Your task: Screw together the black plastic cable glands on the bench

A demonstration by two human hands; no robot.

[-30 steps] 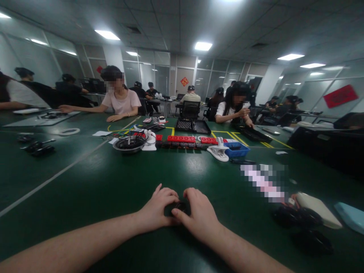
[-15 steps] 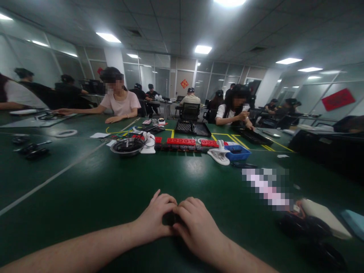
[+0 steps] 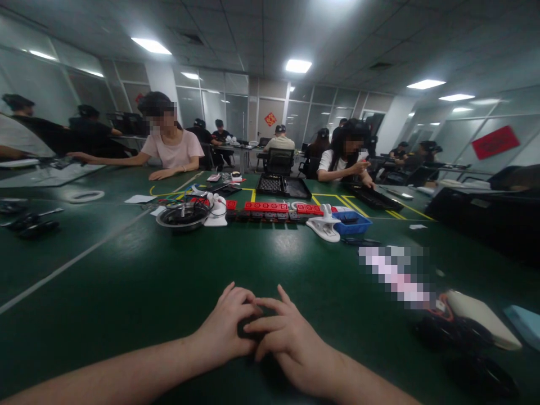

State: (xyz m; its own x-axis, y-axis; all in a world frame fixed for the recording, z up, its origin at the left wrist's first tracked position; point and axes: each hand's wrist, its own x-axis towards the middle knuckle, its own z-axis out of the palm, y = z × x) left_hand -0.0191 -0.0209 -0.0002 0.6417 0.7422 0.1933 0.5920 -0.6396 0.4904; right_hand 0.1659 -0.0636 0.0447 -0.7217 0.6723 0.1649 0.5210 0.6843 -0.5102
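Note:
Just above the green table (image 3: 169,292), at the lower middle of the head view, my two hands meet. My left hand (image 3: 230,323) is curled, its fingers bent towards the thumb and the little finger raised. Whatever it may hold is hidden, with only a dark gap showing inside the curl. My right hand (image 3: 291,337) has its fingers spread apart, the index finger lifted. Its fingertips reach across to the left hand's fingers and seem to touch them. No object shows clearly in the right hand.
Beyond my hands lie a round metal bowl (image 3: 183,216), a row of red blocks (image 3: 265,208), a white clamp base (image 3: 324,226) and a blue bin (image 3: 352,224). A cream box (image 3: 483,318) and dark cables stand at right. Two people work across the table.
My right hand's fingers have spread from a closed curl against the left hand. My left hand stays curled in nearly the same place. The view has shifted slightly.

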